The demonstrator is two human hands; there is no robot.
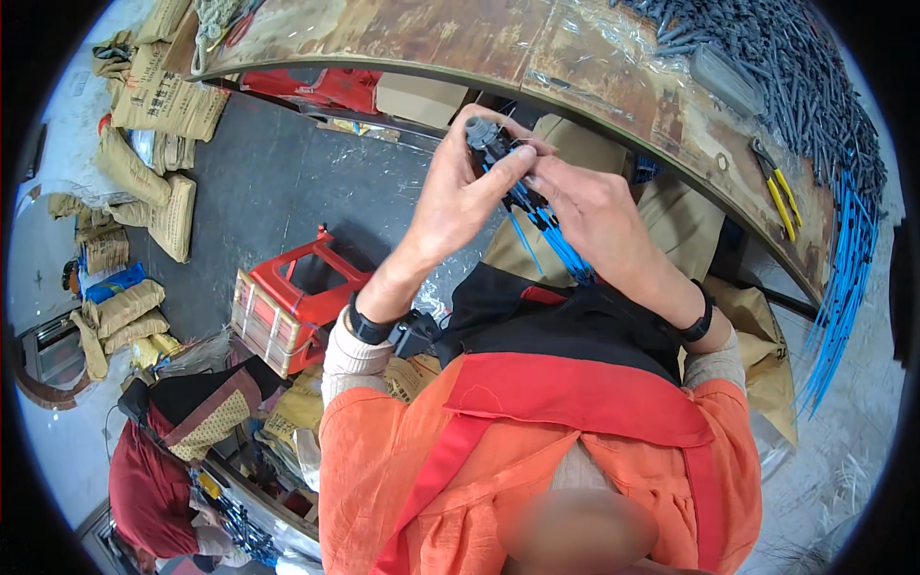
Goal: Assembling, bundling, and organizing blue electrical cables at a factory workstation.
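My left hand [455,187] is wrapped round a bundle of dark-grey plastic pieces with thin blue rods [563,241], its thumb laid across the grey end. The blue rods trail down toward my lap. Close beside the left thumb, my right hand [594,206] has its fingers pinched together against the bundle. What lies between those right fingertips is too small and hidden to make out. Both hands are held up in front of me, just short of the table's near edge.
The worn wooden table [460,43] curves across the front. On its right are a heap of dark-grey sticks [795,77], a clear plastic box [725,80] and yellow-handled pliers [778,192]. A red stool [307,287] and stacked sacks [172,101] stand left. Another person [153,479] is at lower left.
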